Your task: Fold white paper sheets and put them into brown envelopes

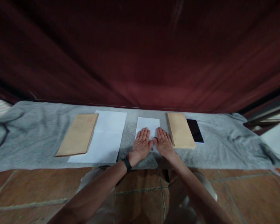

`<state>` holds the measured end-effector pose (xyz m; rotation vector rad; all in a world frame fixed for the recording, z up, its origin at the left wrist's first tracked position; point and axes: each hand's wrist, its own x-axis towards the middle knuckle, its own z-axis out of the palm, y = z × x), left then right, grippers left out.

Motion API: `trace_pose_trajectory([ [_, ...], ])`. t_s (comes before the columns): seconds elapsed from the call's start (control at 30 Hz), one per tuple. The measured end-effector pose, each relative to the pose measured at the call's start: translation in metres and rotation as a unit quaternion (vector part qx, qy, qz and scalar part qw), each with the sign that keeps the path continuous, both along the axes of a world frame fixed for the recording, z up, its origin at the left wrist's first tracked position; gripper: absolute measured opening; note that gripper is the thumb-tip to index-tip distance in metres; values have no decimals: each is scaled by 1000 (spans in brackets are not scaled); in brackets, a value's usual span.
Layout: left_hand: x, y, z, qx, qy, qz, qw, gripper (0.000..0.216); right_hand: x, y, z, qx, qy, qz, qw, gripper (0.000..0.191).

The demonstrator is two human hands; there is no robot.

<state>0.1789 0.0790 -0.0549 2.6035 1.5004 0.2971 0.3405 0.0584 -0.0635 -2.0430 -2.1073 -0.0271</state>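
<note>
A small folded white paper (148, 123) lies on the grey cloth (32, 137). My left hand (142, 142) and my right hand (162, 141) both rest flat on its near half, fingers stretched out, thumbs almost touching. A black band sits on my left wrist. Right of my right hand lies a brown envelope (180, 134), and beyond it a dark phone (195, 130). To the left are larger white sheets (105, 138) and a second brown envelope (78, 134) overlapping their left edge.
A dark red curtain (140, 53) hangs right behind the cloth. Brown floor tiles (25, 193) run along the near side. At the far right edge sits a white sheet (275, 140) beside dark wooden bars.
</note>
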Motion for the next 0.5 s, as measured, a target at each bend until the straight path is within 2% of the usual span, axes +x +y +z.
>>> trace_pose_trajectory([
  [0.17, -3, -2, 4, 1, 2, -4, 1000, 61, -2, -4, 6, -5, 4, -17, 1000, 60],
  [0.33, -5, -2, 4, 10, 6, -26, 1000, 58, -11, -13, 14, -54, 26, 46, 997, 57],
  [0.5, -7, -1, 3, 18, 20, -27, 999, 56, -7, -19, 13, -46, 22, 25, 998, 60],
])
